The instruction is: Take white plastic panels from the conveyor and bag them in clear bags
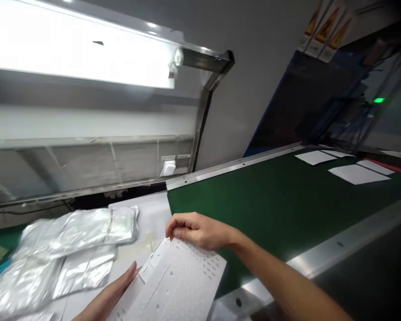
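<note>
A white flat panel [180, 281] with rows of small slots and a few round holes is tilted in front of me at the bottom centre. My right hand [194, 229] is closed at its upper edge, with thumb and bent fingers pinching the corner. At the panel's left edge is my left hand [122, 285], its thumb on the near side and the other fingers mostly hidden behind the panel. The panel's lower end runs out of the picture.
Several clear plastic bags [83, 232] lie in piles on the white worktop at left. A green conveyor belt [254, 205] with a metal rail stretches right, carrying several white sheets [359, 174] at its far end. A bright lamp [80, 49] hangs above the bench.
</note>
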`<state>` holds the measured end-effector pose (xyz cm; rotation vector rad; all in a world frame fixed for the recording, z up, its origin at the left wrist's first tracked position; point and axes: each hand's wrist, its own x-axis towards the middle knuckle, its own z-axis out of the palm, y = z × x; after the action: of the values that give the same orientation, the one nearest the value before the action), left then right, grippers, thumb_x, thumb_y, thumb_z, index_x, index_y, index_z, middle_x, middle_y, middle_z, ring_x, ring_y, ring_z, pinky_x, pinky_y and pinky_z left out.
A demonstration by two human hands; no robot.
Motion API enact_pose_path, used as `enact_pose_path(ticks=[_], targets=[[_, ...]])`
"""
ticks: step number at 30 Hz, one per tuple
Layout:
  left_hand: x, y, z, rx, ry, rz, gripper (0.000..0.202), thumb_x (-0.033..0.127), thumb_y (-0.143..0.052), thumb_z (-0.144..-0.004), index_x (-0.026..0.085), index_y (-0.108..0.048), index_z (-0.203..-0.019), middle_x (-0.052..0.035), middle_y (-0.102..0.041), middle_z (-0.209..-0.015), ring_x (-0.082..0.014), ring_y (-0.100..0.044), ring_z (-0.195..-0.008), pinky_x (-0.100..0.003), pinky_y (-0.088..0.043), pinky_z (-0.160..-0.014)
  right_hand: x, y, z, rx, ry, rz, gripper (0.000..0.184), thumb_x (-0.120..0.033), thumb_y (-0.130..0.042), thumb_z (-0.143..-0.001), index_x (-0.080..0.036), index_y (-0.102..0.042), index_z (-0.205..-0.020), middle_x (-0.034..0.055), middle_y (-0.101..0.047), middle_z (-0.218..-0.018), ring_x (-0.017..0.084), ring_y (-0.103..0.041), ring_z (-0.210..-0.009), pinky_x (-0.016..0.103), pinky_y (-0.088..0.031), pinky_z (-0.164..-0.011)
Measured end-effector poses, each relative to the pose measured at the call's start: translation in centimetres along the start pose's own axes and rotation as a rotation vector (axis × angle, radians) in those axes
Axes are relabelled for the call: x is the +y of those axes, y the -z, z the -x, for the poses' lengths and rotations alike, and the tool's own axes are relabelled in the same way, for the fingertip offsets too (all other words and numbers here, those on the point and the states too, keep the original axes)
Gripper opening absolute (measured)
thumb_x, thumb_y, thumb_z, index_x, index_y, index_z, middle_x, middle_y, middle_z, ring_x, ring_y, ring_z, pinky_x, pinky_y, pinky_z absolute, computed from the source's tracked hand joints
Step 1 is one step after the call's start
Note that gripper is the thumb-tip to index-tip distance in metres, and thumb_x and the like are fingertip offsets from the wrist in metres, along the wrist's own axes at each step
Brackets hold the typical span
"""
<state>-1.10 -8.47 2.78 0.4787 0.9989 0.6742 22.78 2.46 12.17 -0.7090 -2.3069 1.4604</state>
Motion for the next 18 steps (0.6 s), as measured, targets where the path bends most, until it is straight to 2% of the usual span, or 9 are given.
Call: enact_pose_path(ticks=[2, 4, 6, 8, 11, 12, 13, 15, 18], targets=[[-1.3, 1.7, 1.4, -0.075, -0.003, 0.028, 0.069, 0.061, -0.060, -0.072, 0.019, -0.053, -0.125, -0.0094, -0.058, -0.122, -0.0362, -0.044, -0.120, -0.044, -0.039, -0.097, -0.1, -4.1, -1.8, -0.025, -0.039, 0.020, 0.021, -0.021, -0.042, -0.090, -0.019, -0.058, -0.104, 0.0029, -0.064, -0.098, 0.013, -0.058, -0.090, 0.026, -0.045, -0.080], [-2.6, 3.3, 2.7, -0.195, -0.064, 0.036, 0.070, 0.055, -0.069, -0.067, 0.019, -0.053, -0.125, -0.0103, -0.058, -0.123, -0.0371, -0.044, -0.119, -0.045, -0.038, -0.098, -0.3, -7.5, -3.0, 0.041, -0.043, 0.100, 0.023, -0.021, -0.040, -0.091, -0.020, -0.057, -0.105, 0.0030, -0.064, -0.097, 0.015, -0.058, -0.092, 0.029, -0.045, -0.083], [-4.2, 4.7, 4.0, -0.293, -0.141, 0.069, 0.078, 0.047, -0.076, -0.060, 0.020, -0.049, -0.128, -0.0109, -0.058, -0.122, -0.0386, -0.045, -0.118, -0.047, -0.038, -0.097, -0.3, -10.1, -3.8, 0.160, 0.001, 0.232, 0.024, -0.021, -0.041, -0.090, -0.023, -0.057, -0.107, 0.0038, -0.063, -0.103, 0.018, -0.054, -0.102, 0.036, -0.040, -0.094], [-5.9, 6.2, 5.3, -0.306, -0.206, 0.128, 0.082, 0.044, -0.076, -0.060, 0.020, -0.044, -0.132, -0.0117, -0.058, -0.122, -0.0395, -0.046, -0.116, -0.049, -0.039, -0.096, 0.1, -12.5, -3.9, 0.353, 0.001, 0.286, 0.025, -0.024, -0.044, -0.089, -0.026, -0.056, -0.111, 0.0044, -0.058, -0.115, 0.020, -0.047, -0.113, 0.039, -0.033, -0.102], [-8.4, 8.6, 7.1, -0.130, -0.301, 0.175, 0.071, 0.044, -0.067, -0.072, 0.019, -0.041, -0.133, -0.0121, -0.055, -0.126, -0.0365, -0.046, -0.117, -0.047, -0.039, -0.096, 1.5, -16.8, -3.4, 0.741, -0.214, 0.074, 0.025, -0.036, -0.046, -0.088, -0.026, -0.055, -0.109, 0.0058, -0.057, -0.116, 0.020, -0.051, -0.109, 0.037, -0.037, -0.098], [-9.1, 9.4, 7.7, -0.048, -0.334, 0.173, 0.067, 0.044, -0.064, -0.075, 0.019, -0.040, -0.133, -0.0115, -0.054, -0.127, -0.0351, -0.046, -0.117, -0.046, -0.039, -0.097, 2.1, -18.7, -3.1, 0.817, -0.316, -0.032, 0.027, -0.041, -0.048, -0.086, -0.024, -0.055, -0.106, 0.0065, -0.059, -0.111, 0.021, -0.054, -0.105, 0.037, -0.040, -0.095], [-9.7, 10.1, 8.2, 0.031, -0.366, 0.162, 0.065, 0.045, -0.063, -0.077, 0.020, -0.040, -0.133, -0.0107, -0.054, -0.127, -0.0340, -0.046, -0.118, -0.045, -0.039, -0.098, 2.7, -21.0, -2.9, 0.831, -0.413, -0.140, 0.030, -0.045, -0.051, -0.083, -0.022, -0.057, -0.102, 0.0070, -0.061, -0.105, 0.022, -0.056, -0.100, 0.037, -0.043, -0.091], [-10.8, 11.3, 9.1, 0.142, -0.431, 0.130, 0.062, 0.045, -0.062, -0.078, 0.021, -0.042, -0.131, -0.0098, -0.055, -0.126, -0.0329, -0.048, -0.116, -0.044, -0.038, -0.099, 3.6, -26.0, -2.9, 0.731, -0.548, -0.375, 0.039, -0.052, -0.059, -0.075, -0.018, -0.059, -0.096, 0.0075, -0.065, -0.095, 0.025, -0.060, -0.092, 0.037, -0.046, -0.084], [-11.7, 12.4, 10.2, 0.210, -0.478, 0.109, 0.060, 0.047, -0.062, -0.078, 0.021, -0.045, -0.128, -0.0102, -0.058, -0.122, -0.0335, -0.051, -0.112, -0.047, -0.039, -0.097, 4.2, -32.6, -3.5, 0.632, -0.626, -0.770, 0.051, -0.054, -0.066, -0.067, -0.016, -0.060, -0.100, 0.0073, -0.069, -0.089, 0.027, -0.063, -0.087, 0.036, -0.050, -0.076]])
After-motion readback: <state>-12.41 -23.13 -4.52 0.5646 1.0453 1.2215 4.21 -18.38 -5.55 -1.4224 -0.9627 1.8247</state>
